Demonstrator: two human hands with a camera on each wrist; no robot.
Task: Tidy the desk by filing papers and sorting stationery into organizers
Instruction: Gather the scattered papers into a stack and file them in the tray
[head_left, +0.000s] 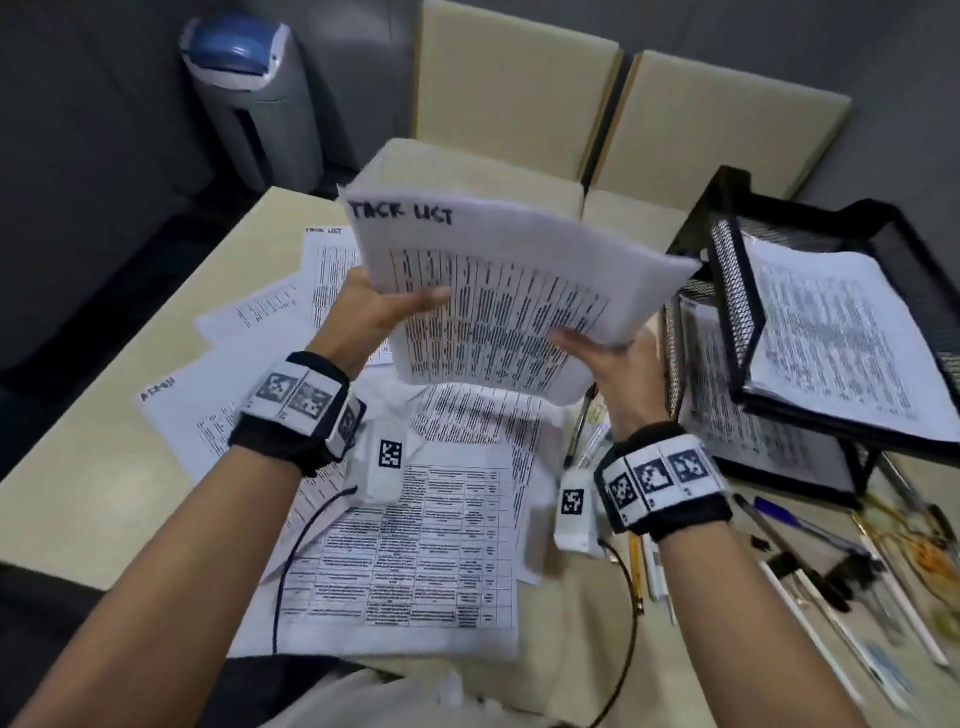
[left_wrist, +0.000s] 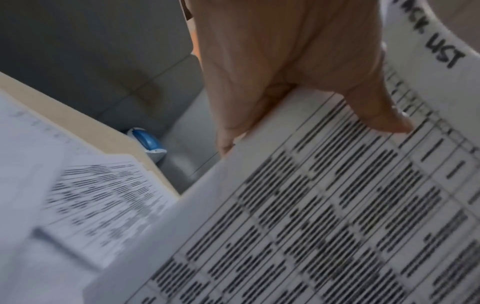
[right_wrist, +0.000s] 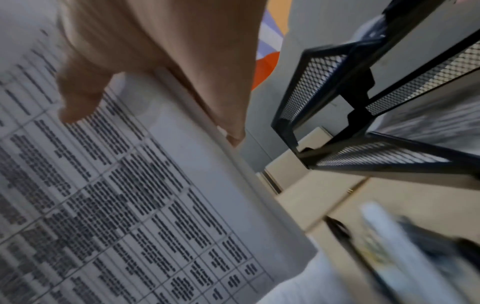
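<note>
A stack of printed sheets headed "TASK LIST" (head_left: 498, 291) is held up above the desk by both hands. My left hand (head_left: 384, 312) grips its left edge, thumb on the top sheet (left_wrist: 337, 205) and fingers underneath. My right hand (head_left: 608, 358) grips the lower right edge the same way, thumb on the table print (right_wrist: 130, 205). A black mesh two-tier paper tray (head_left: 727, 291) stands just right of the stack, with printed papers in both tiers. More loose printed sheets (head_left: 415, 545) lie spread on the desk below my hands.
Pens, pencils and binder clips (head_left: 810, 566) lie scattered at the desk's right front. Two beige chairs (head_left: 519, 104) stand behind the desk. A grey and blue bin (head_left: 254, 98) stands on the floor at the back left.
</note>
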